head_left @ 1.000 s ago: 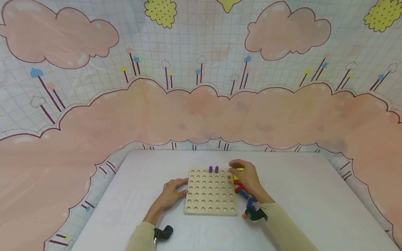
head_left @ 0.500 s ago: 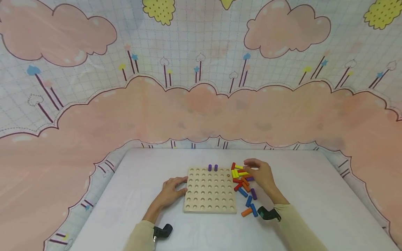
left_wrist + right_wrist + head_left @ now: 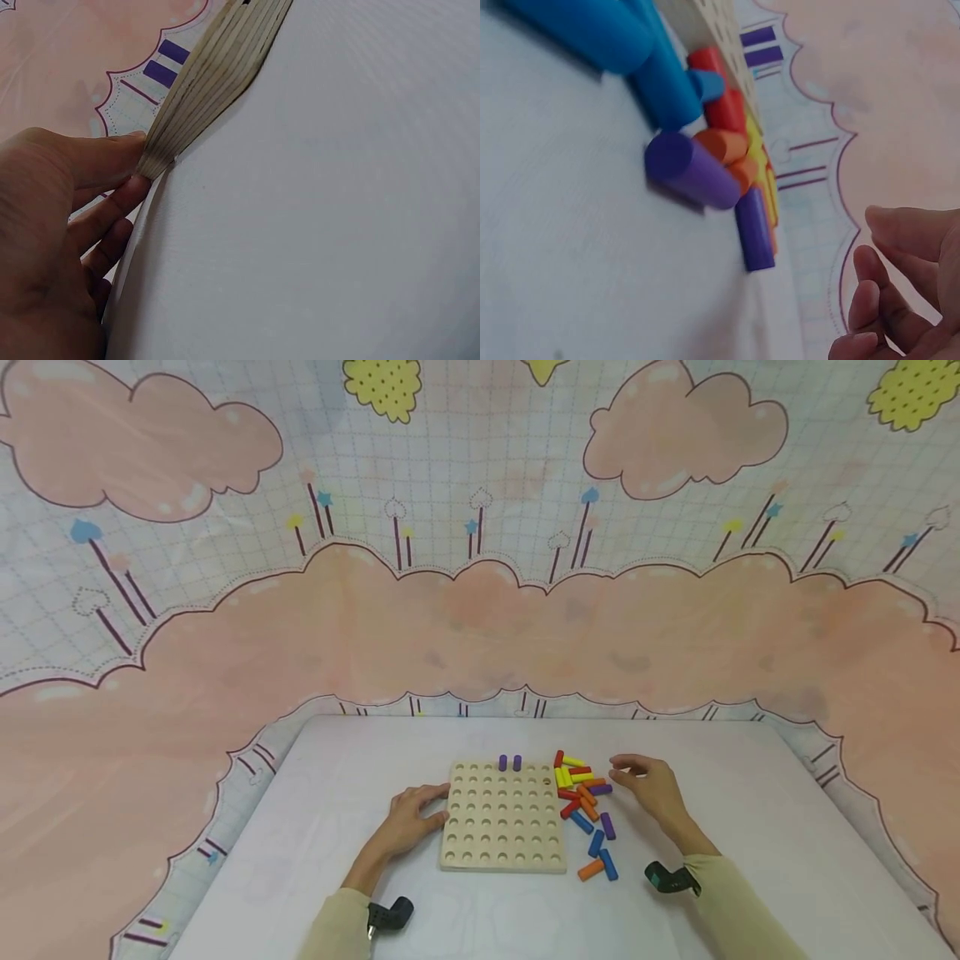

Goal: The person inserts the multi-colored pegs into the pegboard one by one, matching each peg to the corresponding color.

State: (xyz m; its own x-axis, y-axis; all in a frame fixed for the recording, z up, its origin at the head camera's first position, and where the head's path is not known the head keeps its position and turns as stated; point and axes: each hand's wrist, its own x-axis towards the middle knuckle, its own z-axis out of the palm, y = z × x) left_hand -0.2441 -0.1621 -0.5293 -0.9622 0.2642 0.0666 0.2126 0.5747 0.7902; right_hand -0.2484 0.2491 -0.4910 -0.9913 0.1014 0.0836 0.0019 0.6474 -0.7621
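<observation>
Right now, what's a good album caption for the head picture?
Left hand touching the wooden pegboard, two purple pegs standing in its far row, right hand empty near loose colorful pegs.

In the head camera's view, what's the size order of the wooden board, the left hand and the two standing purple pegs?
1. Wooden board
2. Left hand
3. Left purple peg and right purple peg: smallest, too alike to rank

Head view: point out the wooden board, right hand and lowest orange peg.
Wooden board [image 3: 512, 815], head view: top face, between holes.
Right hand [image 3: 656, 788], head view: middle of the hand.
Lowest orange peg [image 3: 591, 870], head view: its side.
</observation>
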